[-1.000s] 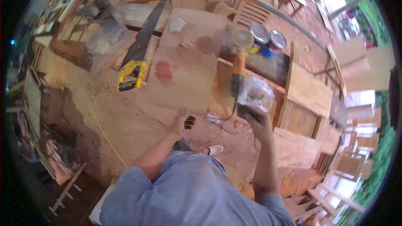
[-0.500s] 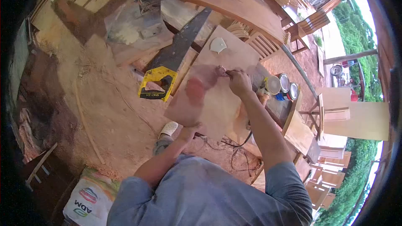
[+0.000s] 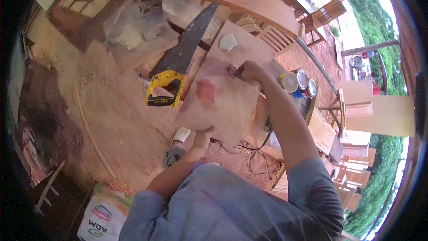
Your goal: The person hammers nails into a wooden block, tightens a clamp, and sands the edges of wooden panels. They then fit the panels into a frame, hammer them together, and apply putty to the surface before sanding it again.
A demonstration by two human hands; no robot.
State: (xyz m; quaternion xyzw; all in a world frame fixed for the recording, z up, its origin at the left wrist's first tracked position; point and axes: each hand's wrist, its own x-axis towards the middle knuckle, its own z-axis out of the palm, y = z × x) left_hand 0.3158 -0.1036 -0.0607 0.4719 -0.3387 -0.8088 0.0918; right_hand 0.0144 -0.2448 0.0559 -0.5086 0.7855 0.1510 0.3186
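Observation:
A flat, pale brown wooden panel point(image 3: 232, 111) lies slantwise before me. My right hand point(image 3: 252, 72) is closed over a small reddish-brown crumpled wad, perhaps cloth point(image 3: 232, 70), resting on the panel's upper half. Its exact kind is hard to make out. My left hand point(image 3: 201, 141) holds the panel's near edge, one digit stretched along the top; the other fingers are partly hidden. Between the hands, a rounded pink patch point(image 3: 206, 91) shows on the surface. Farther up lies a white, shield-shaped piece point(image 3: 228, 42). Darker staining surrounds the wad and the pink patch.
A handsaw point(image 3: 166, 87) with a yellow handle lies left of the panel. Several cans point(image 3: 302, 80) stand to the right. A dark cable point(image 3: 258, 145) hangs near the panel's lower right. Behind is a long curved wooden plank point(image 3: 236, 0). An ADM sack point(image 3: 100, 216) sits lower left.
The view has shifted slightly, moving most things up in the picture. My right hand has turned a little over the wad, and my forearm now covers the spot beside the cans. My left hand stays at the edge.

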